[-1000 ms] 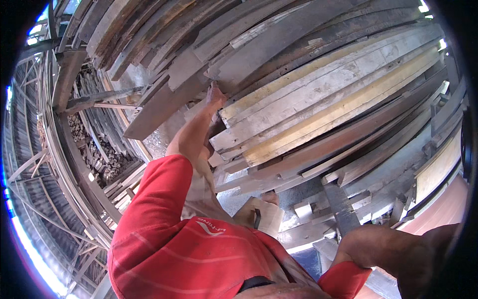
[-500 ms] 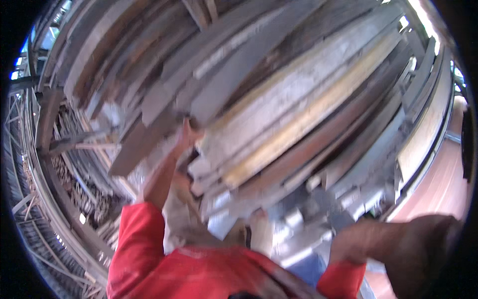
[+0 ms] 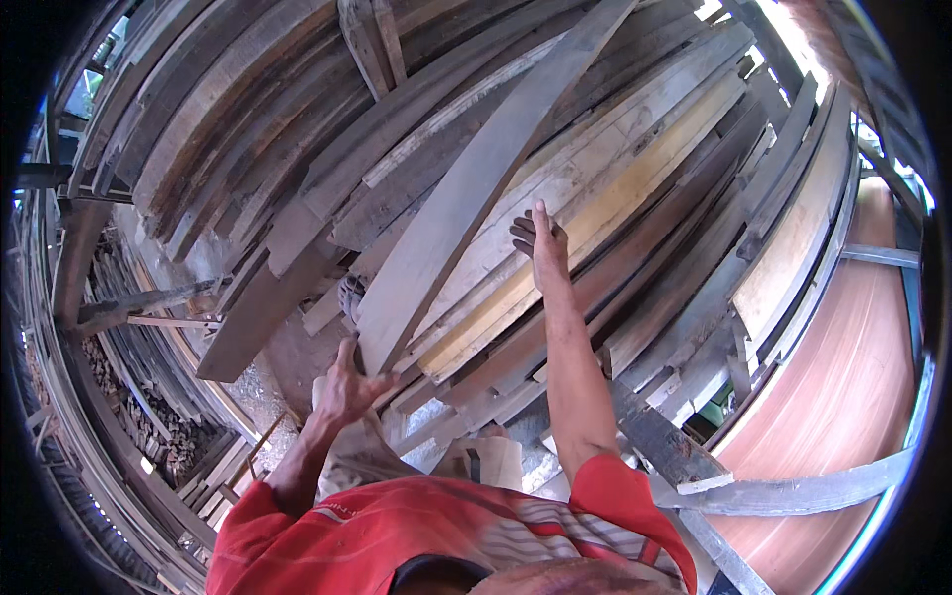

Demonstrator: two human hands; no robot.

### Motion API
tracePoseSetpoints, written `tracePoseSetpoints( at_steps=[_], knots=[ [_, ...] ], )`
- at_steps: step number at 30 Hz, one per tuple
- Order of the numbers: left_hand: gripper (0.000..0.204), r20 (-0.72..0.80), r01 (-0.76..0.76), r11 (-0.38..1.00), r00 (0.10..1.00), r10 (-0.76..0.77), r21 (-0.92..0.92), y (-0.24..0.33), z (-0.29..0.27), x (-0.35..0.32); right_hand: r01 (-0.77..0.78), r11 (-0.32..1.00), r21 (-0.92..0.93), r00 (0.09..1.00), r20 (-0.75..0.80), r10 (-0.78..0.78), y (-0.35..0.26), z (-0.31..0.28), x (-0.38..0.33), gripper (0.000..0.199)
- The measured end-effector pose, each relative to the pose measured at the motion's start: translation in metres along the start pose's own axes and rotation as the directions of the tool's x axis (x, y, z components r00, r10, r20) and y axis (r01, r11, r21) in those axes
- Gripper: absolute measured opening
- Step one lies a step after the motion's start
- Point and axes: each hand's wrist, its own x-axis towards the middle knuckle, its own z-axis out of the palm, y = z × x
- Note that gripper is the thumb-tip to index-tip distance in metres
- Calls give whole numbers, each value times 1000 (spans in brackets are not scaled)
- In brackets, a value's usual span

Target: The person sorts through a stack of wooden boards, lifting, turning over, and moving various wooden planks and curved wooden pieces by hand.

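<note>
A long grey wooden plank (image 3: pixel 466 208) lies slantwise on top of a stack of boards, its near end toward me. My left hand (image 3: pixel 349 389) is at that near end, with the thumb by one corner and a finger by the other, closed across its width. Over the stack, to the right of the plank, my right hand (image 3: pixel 543 243) is stretched forward, thumb raised and fingers apart, holding nothing. Below it runs a pale yellow board (image 3: pixel 585 243). Whether the right fingertips touch any wood, I cannot tell.
More weathered boards (image 3: pixel 238 109) are stacked at the far left, behind an upright post (image 3: pixel 367 45). A brown plank end (image 3: pixel 263 317) juts out left of my left hand. Reddish-brown sheets (image 3: pixel 833 367) lie at the right, beside a crossing timber (image 3: pixel 674 446).
The grey plank's near end has come closer to me, and my left hand with it. My right arm has swung from the lower right to out over the stack.
</note>
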Motion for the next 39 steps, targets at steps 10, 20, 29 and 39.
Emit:
tracePoseSetpoints(
  at_steps=[10,20,29,39],
  knots=[
    [73,92,128,990,987,-134,65,-79,-92,-176,-403,567,719,806,572,-152,38,4,134,99],
    [71,-180,336,939,930,-320,71,-132,-60,-256,-523,389,758,765,619,-179,68,151,56,51],
    [74,-387,310,925,898,-209,219,-157,-81,-304,-692,109,713,552,621,-557,82,159,-63,46],
    [87,-439,227,903,897,-48,365,-125,-101,-215,-482,96,871,705,451,-547,19,30,8,33]
  ],
)
